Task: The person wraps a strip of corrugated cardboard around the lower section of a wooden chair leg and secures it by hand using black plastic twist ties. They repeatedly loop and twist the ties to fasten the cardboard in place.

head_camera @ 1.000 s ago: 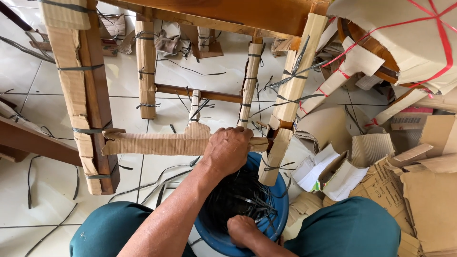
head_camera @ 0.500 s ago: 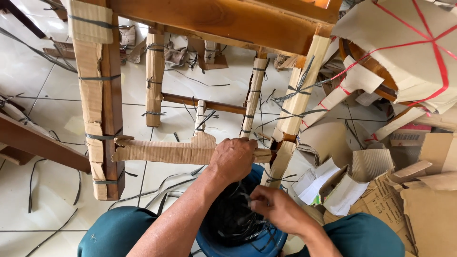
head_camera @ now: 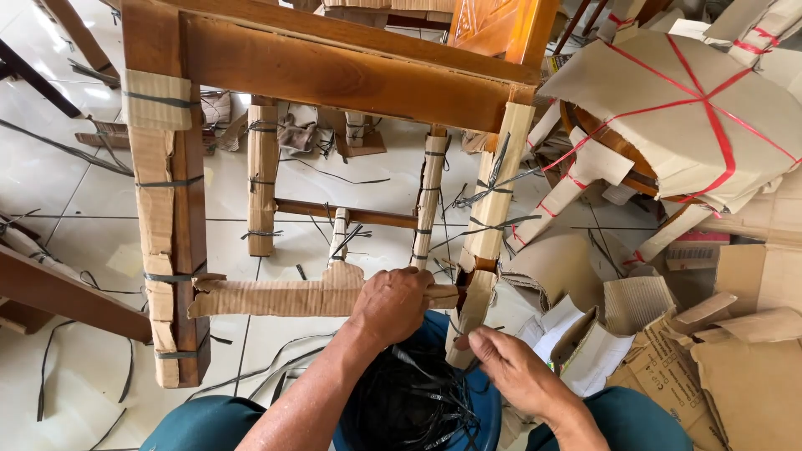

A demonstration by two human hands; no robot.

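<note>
Left hand (head_camera: 399, 302) clamped around cardboard-wrapped chair rung (head_camera: 276, 296); right hand (head_camera: 511, 370), at four o'clock, fingers pinched together by wrapped front leg (head_camera: 489, 225). Blue bucket (head_camera: 493, 413) of black straps (head_camera: 413, 401) beneath wrists; loose cardboard scraps (head_camera: 710, 334) crowded at three o'clock.

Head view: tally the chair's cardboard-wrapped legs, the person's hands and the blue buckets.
Cardboard-wrapped chair legs: 4
Hands: 2 (left hand gripping the cardboard-wrapped rung; right hand at the near leg's foot)
Blue bucket: 1
Total: 7
</note>
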